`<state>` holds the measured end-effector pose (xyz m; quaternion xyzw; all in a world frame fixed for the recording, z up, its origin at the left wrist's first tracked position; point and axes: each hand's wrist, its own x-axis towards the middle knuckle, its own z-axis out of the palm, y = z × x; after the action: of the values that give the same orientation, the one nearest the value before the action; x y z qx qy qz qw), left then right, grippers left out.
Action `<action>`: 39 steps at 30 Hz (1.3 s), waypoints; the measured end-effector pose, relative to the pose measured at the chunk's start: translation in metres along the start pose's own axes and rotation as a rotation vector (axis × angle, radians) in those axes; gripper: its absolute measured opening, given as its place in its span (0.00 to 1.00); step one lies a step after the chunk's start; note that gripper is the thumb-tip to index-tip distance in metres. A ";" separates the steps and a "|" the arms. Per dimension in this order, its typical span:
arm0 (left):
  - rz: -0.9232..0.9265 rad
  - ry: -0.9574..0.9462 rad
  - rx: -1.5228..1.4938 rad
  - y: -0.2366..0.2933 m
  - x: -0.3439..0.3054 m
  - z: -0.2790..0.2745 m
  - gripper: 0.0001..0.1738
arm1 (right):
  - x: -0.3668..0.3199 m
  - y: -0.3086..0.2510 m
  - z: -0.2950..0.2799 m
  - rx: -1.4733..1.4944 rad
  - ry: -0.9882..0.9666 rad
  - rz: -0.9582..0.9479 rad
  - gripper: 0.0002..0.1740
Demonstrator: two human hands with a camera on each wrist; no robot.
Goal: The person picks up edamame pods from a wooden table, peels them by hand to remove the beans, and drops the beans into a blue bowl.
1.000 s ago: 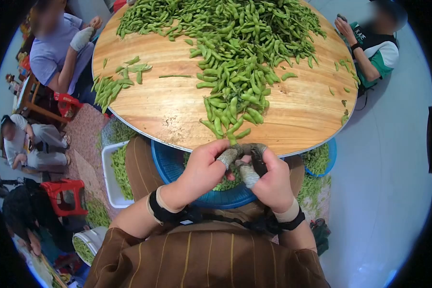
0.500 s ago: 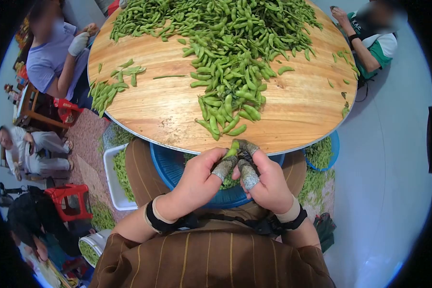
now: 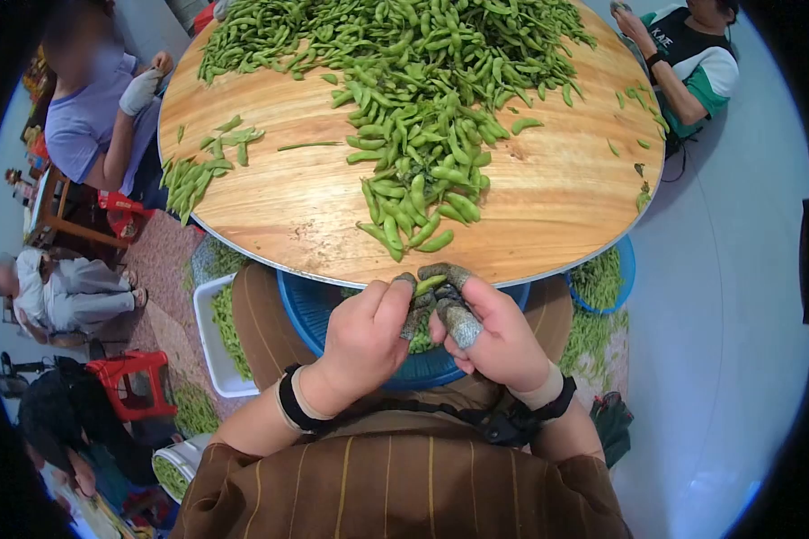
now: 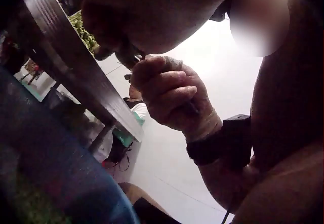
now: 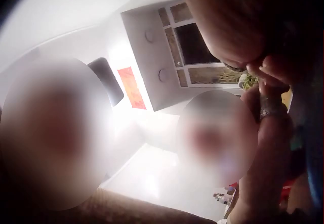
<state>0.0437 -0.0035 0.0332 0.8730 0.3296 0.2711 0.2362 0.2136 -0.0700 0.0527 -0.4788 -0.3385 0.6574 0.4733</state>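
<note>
In the head view, my left hand [image 3: 364, 328] pinches one end of a green edamame pod [image 3: 430, 285] at the table's near edge. My right hand [image 3: 503, 341] meets it from the other side, its forefinger curled over the pod and its thumb just below. Soiled grey wrapping [image 3: 459, 323] covers thumbs and forefingers on both hands. Something small and dark shows between the right thumb and forefinger; I cannot tell what it is. Under the hands sits a blue basin [image 3: 301, 310] with green contents. The left wrist view has the right hand [image 4: 169, 92] with its fingers curled in.
A round wooden table [image 3: 288, 202] bears a big heap of edamame pods [image 3: 422, 108] and a small pile [image 3: 189, 184] at left. A white tub [image 3: 208, 332] and another blue basin [image 3: 627, 269] flank my knees. People sit at both sides; a red stool [image 3: 135, 382] stands left.
The pod, first upright at the fingertips, now lies slanted between both hands. The left hand has turned and drawn its fingers in. The view has shifted, so the table appears further left.
</note>
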 end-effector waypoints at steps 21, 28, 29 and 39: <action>0.189 -0.348 -0.101 -0.033 -0.005 -0.002 0.11 | -0.011 0.015 -0.009 -0.132 -0.123 0.230 0.15; -0.623 -0.809 -1.041 -0.034 -0.014 -0.012 0.11 | -0.017 0.038 -0.015 0.258 -0.229 0.299 0.11; -0.698 -0.840 -1.229 -0.038 -0.017 -0.010 0.14 | -0.017 0.037 -0.015 0.260 -0.228 0.300 0.11; -0.719 -0.643 -1.059 -0.058 -0.030 0.041 0.11 | -0.011 0.059 -0.016 -0.002 -0.046 0.266 0.10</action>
<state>0.0243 0.0051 -0.0409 0.5150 0.3350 0.0292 0.7885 0.2122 -0.0996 -0.0019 -0.5048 -0.2836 0.7249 0.3733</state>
